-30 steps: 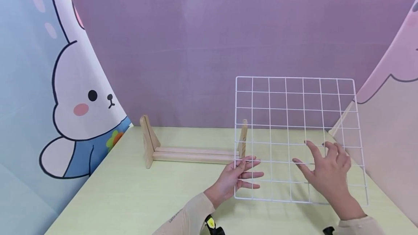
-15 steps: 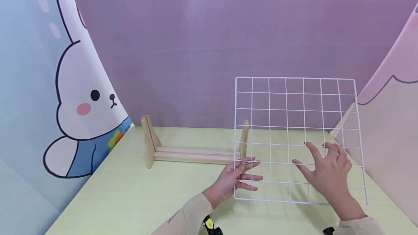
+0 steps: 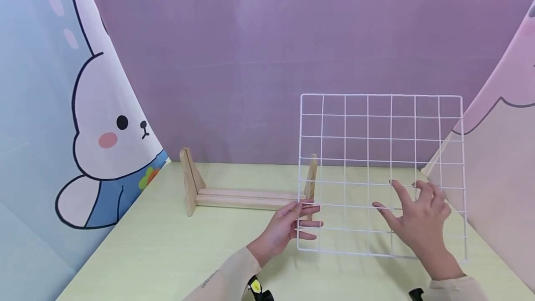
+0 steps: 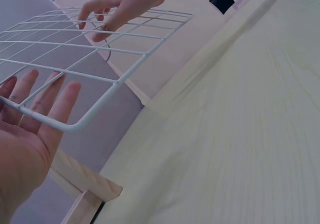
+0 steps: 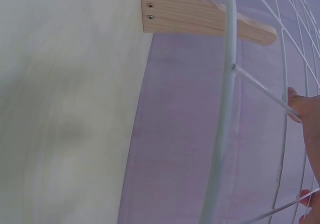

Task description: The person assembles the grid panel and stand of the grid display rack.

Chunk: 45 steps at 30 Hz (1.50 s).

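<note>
A white wire grid panel (image 3: 381,175) stands nearly upright above the pale green table (image 3: 167,245), on the right part of it, a little in front of the wooden stand (image 3: 246,194). In the head view its lower edge is close to the table, but I cannot tell if it touches the surface or is lifted a bit.

The left hand (image 3: 288,229) is at the lower left corner of the panel. In the left wrist view its fingers (image 4: 47,96) are straight and spread behind the wire, and the rounded corner lies across them; the thumb is not seen there, so it is hard to say if the hand really pinches the edge. It looks more like a flat, relaxed hand that supports the frame.

The right hand (image 3: 420,222) is on the near side of the panel, at the lower right part. Its fingers are spread and only lightly bent against the wires, with some fingertips passing between them; they do not close around any wire. In the right wrist view only two fingertips (image 5: 302,108) appear at the picture edge, the rest is cut off.

The right end piece of the wooden stand is seen through the grid cells. Both sleeves (image 3: 225,278) are cut by the lower border, and a small black and yellow thing at the left wrist is too much hidden to name. A curtain with a cartoon rabbit (image 3: 108,138) hangs at the left.
</note>
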{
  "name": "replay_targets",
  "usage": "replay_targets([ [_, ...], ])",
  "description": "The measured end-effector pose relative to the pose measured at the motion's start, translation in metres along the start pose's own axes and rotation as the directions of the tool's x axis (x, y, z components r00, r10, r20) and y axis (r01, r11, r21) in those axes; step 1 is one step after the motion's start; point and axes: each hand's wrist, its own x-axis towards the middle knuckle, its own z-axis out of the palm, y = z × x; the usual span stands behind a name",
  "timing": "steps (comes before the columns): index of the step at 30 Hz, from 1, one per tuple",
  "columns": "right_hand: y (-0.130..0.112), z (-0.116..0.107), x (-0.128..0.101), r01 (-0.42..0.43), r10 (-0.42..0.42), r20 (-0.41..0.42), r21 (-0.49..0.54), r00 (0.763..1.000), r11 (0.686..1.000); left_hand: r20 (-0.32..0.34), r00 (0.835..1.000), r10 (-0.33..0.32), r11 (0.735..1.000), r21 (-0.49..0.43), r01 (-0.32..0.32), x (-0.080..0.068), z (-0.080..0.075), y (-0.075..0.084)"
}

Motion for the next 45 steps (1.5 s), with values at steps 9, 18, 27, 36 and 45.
replay_targets([
  [9, 0.001, 0.010, 0.005, 0.085, -0.080, -0.180, 0.022, 0.980, 0.996, -0.056, 0.998, 0.017, 1.000, 0.020, -0.016, -0.008, -0.019, 0.002],
  [18, 0.001, 0.010, 0.006, 0.105, -0.097, -0.230, 0.025, 0.968, 0.994, -0.076, 0.997, 0.021, 0.999, 0.051, -0.017, -0.023, -0.034, 0.008],
  [27, 0.003, 0.010, 0.007, 0.095, -0.089, -0.248, 0.013, 0.965, 0.995, -0.192, 0.981, 0.030, 0.997, 0.081, -0.015, -0.034, -0.066, 0.015],
  [36, 0.004, 0.009, 0.010, 0.093, -0.090, -0.294, -0.004, 0.952, 0.996, -0.410, 0.910, 0.071, 0.992, 0.128, -0.020, -0.051, -0.100, 0.030],
  [45, 0.010, 0.010, 0.010, 0.082, -0.091, -0.320, -0.042, 0.943, 0.996, -0.549, 0.825, 0.134, 0.988, 0.135, -0.071, -0.068, -0.133, 0.048],
])
